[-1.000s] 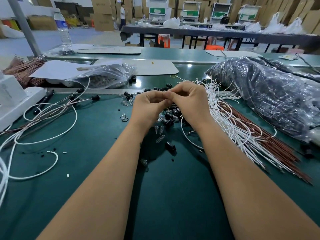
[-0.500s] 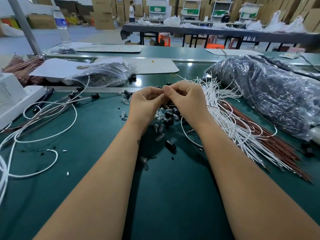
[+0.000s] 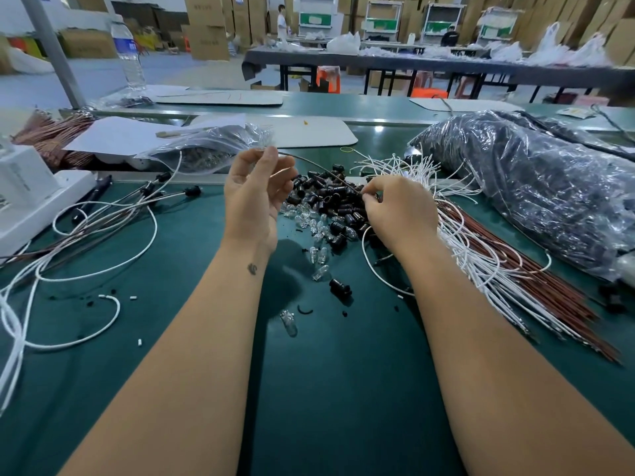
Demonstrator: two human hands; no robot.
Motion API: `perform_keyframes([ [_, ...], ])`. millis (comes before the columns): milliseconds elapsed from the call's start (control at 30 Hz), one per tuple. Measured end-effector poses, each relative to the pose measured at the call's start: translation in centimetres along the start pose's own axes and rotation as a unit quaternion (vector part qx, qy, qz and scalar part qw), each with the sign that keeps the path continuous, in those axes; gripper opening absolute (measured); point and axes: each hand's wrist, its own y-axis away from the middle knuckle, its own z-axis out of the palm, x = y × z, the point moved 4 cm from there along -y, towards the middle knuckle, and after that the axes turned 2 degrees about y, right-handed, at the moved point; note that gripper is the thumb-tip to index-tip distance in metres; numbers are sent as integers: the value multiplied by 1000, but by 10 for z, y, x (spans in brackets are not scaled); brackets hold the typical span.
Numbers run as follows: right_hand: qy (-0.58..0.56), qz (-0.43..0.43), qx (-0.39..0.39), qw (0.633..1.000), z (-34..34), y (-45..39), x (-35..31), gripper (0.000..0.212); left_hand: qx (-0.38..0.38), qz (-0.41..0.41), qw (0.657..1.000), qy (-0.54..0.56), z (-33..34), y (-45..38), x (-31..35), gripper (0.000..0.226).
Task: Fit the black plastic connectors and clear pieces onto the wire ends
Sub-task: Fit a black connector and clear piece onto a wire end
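A heap of black plastic connectors [image 3: 326, 197] lies on the green table [image 3: 326, 389], with clear pieces [image 3: 314, 223] scattered along its near side. My left hand [image 3: 254, 197] is raised at the heap's left and pinches one end of a thin brown wire [image 3: 319, 168] between thumb and fingertips. My right hand [image 3: 400, 211] sits at the heap's right edge and pinches the same wire lower down, fingers curled. A bundle of white and brown wires [image 3: 488, 255] fans out to the right of my right hand.
Finished wires with black ends [image 3: 103, 221] lie at the left beside a white box [image 3: 31, 197]. A clear bag of parts [image 3: 209, 149] sits behind the heap. A large bag of black parts [image 3: 536, 180] fills the right. One loose connector [image 3: 340, 287] and a clear piece [image 3: 288, 322] lie nearer me.
My hands were pressed together over the heap; now they have drawn apart, the left lifted up and left, with the brown wire stretched between them.
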Motion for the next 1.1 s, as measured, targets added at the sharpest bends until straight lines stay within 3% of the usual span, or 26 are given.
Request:
perform_keyframes([
  [100, -132, 20, 0, 991, 1, 1, -2, 28, -48, -31, 998, 1, 4, 2, -2, 13],
  [200, -393, 65, -33, 917, 4, 1, -10, 21, -109, -63, 990, -61, 11, 4, -6, 13],
  [267, -463, 93, -19, 881, 5, 0, -11, 16, -152, -82, 977, -123, 15, 6, -10, 14],
  [333, -477, 121, 10, 871, 5, -1, -5, 16, -189, -81, 956, -208, 19, 9, -15, 16],
  [433, -449, 164, 51, 877, 3, -2, 9, 26, -211, -45, 895, -390, 19, 13, -23, 36],
  [533, -425, 185, 60, 884, 2, -2, 16, 42, -207, 1, 795, -571, 17, 14, -32, 40],
  [600, -406, 183, 47, 894, 3, -3, 14, 33, -227, 20, 743, -629, 17, 12, -37, 36],
  [667, -379, 169, 36, 909, 3, -4, 10, 25, -231, 22, 722, -651, 15, 9, -39, 31],
  [833, -332, 110, 20, 937, 4, -3, 1, 31, -210, 42, 748, -629, 11, 7, -35, 15],
  [1000, -289, 5, 36, 957, 1, 1, -8, 16, -111, 75, 831, -540, 12, 6, -23, 13],
  [1100, -175, -25, 82, 981, -2, 1, -11, 16, -36, 50, 879, -473, 3, 0, -17, 16],
])
